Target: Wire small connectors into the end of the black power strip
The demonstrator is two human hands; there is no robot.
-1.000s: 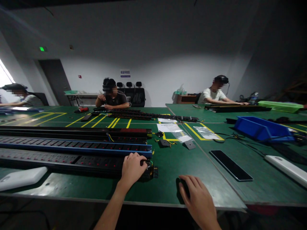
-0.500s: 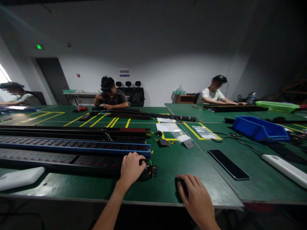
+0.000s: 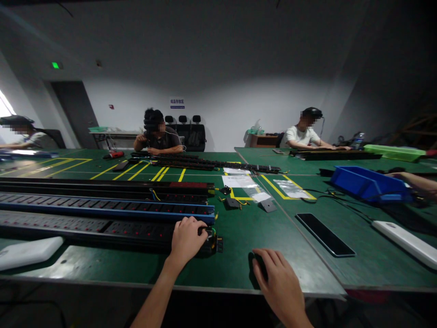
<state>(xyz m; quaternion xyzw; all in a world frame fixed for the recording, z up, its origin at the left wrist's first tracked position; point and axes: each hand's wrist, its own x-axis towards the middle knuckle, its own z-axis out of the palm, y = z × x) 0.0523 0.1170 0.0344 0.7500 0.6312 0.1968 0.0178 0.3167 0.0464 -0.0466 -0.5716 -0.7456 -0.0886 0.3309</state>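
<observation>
Socket strip [image 3: 136,230], black, lies across the near left of the green surface [image 3: 225,269], its right end under the curled left hand [image 3: 187,239]; from here I can't tell whether that hand grips. Farther right, the right hand [image 3: 280,281] is unclenched, thumb apart, fingers bent.

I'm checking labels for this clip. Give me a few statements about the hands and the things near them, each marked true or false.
1. The left hand is on the nearest strip. True.
2. Both hands are on that strip. False: the right hand is apart from it, to its right.
3. The phone lies to the right of the right hand. True.
4. The blue bin stands beyond the phone. True.
5. The phone is inside the bin. False: it lies on the table.
</observation>
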